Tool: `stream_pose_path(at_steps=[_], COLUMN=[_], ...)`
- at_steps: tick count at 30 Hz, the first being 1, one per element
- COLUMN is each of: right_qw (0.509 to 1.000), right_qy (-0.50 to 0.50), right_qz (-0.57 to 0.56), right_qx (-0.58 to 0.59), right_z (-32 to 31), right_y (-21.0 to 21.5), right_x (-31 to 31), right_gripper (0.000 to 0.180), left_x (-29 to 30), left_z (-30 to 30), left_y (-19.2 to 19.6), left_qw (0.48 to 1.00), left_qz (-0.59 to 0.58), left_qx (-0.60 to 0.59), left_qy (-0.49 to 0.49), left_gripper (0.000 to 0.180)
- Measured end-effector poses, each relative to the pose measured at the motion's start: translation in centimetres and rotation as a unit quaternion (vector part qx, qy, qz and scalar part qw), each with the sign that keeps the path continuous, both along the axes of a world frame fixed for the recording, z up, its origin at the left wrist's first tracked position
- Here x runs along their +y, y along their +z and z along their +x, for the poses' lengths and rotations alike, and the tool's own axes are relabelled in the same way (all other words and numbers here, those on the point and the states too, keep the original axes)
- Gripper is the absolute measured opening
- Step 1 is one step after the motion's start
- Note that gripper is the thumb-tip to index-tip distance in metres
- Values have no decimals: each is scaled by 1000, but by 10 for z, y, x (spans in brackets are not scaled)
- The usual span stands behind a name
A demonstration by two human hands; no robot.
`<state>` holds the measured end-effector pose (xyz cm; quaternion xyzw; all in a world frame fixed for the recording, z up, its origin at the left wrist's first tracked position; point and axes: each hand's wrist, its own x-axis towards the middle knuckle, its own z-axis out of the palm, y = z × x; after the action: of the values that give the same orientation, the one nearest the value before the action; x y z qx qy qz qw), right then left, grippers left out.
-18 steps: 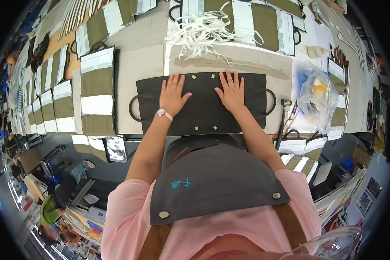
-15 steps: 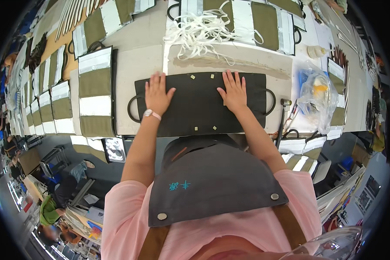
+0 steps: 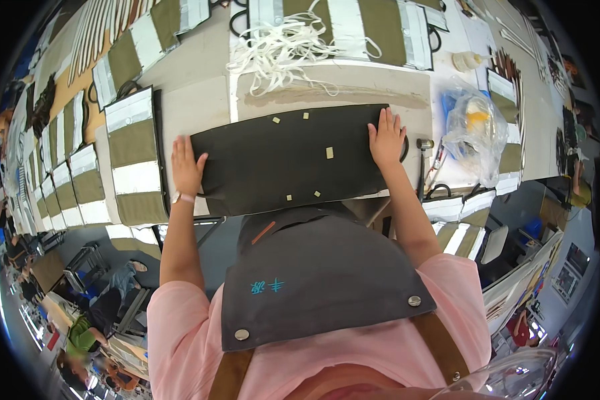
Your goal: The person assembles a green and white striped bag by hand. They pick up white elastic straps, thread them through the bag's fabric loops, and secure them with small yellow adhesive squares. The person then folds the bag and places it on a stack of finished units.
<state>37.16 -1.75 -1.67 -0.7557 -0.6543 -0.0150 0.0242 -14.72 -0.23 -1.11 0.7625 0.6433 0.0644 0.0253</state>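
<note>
Black panel (image 3: 287, 160) lies lengthwise left to right, mid-frame.
Matte, dotted with small tan squares; left hand (image 3: 187, 167) and right hand (image 3: 385, 139) press flat, fingers spread, on its ends.

Both hands (image 3: 187, 166) flat on black panel (image 3: 287, 160)

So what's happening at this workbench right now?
A person in a pink shirt and grey apron presses a black fabric panel flat on the table. The left hand lies on the panel's left end and the right hand on its right end, both open, palms down. Small pale tabs dot the panel. A tangle of white straps lies beyond it, olive-and-white striped pieces to the left, and a clear plastic bag to the right.
</note>
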Motion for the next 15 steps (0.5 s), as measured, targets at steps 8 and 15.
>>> stream_pose_path(at_steps=[8,15], right_qw=[995,964], right_qy=[-23,81], right_qz=[-94,250], right_qx=[-26,30], right_z=[32,38], right_y=[36,142], right_x=[-2,-29], right_gripper=[22,22], left_x=[-40,-53], left_z=[-7,-20], left_y=[35,119], left_qw=[994,942], left_qz=[-40,186], left_qx=[8,-150], left_qy=[103,235], left_gripper=[28,20])
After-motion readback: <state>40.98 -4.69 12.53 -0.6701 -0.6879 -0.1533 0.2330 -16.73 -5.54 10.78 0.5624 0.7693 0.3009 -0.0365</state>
